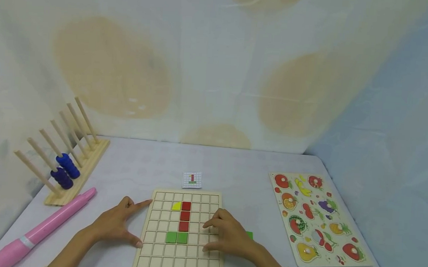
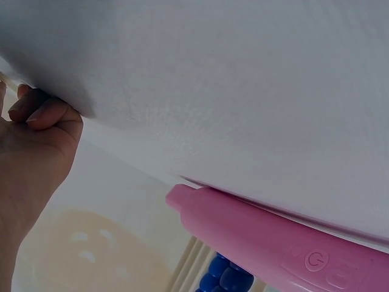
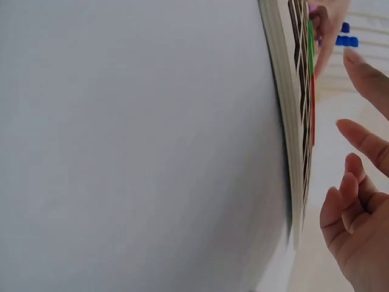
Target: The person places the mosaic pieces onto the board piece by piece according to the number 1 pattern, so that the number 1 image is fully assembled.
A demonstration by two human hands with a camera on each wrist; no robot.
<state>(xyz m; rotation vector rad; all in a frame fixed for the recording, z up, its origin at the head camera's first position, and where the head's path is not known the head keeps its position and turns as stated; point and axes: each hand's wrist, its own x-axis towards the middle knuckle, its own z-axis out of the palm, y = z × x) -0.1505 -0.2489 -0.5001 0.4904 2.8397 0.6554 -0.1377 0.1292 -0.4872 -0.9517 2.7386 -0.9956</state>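
A wooden grid board (image 1: 158,264) lies on the table in the head view. On it are a yellow piece (image 1: 176,206), a column of three red tiles (image 1: 184,216) and two green tiles (image 1: 171,237) side by side. My left hand (image 1: 112,224) is at the board's left edge, thumb and index finger spread apart along it; the left wrist view shows its other fingers curled in. Over the board's right part hovers my right hand (image 1: 230,237), thumb and index finger apart with nothing between them. Just beyond that hand, a green piece (image 1: 249,235) is partly hidden.
Behind the board lies a small pattern card (image 1: 192,180). At left stand a wooden peg rack (image 1: 95,154) with blue beads (image 1: 68,165) and a pink pen-shaped object (image 1: 52,223). A fruit peg puzzle (image 1: 317,223) lies at right.
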